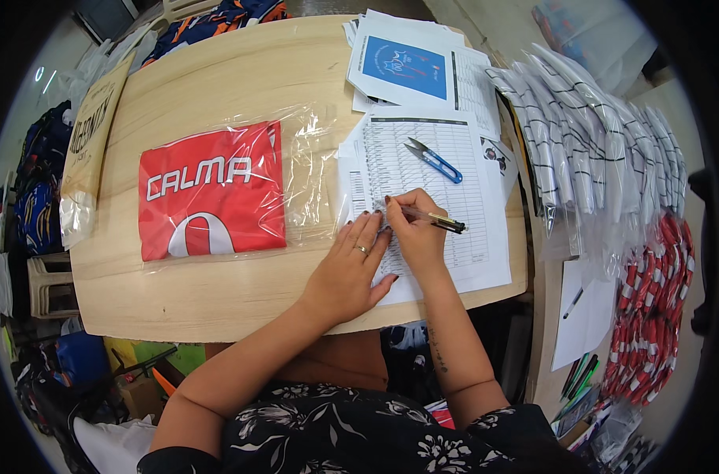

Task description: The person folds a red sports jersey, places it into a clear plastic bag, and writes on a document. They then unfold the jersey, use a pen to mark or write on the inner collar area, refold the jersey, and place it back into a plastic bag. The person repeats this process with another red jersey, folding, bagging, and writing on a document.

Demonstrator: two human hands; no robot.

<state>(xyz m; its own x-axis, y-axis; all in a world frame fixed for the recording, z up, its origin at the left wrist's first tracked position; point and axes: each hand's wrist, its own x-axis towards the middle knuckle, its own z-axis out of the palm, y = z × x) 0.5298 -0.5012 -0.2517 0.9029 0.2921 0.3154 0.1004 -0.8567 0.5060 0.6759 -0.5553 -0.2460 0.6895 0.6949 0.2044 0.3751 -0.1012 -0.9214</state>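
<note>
My right hand [423,237] grips a clear-barrelled pen [433,218], its tip end low over a printed table sheet [466,207]. Flat on the same sheet rests my left hand [350,269], a ring on one finger, holding nothing. Its fingertips lie just left of the right hand. Blue-handled thread snips [435,160] lie higher up on the sheet. To the left, a folded red jersey [217,192] with white lettering lies in a clear plastic bag [312,178], whose loose end reaches toward the papers.
More papers, one with a blue print [404,67], are piled at the table's far right. Bagged white garments [578,136] and red bagged items [650,314] stand stacked at right, near a loose pen [573,303] and several markers [580,376]. A printed package [92,142] sits at the left edge.
</note>
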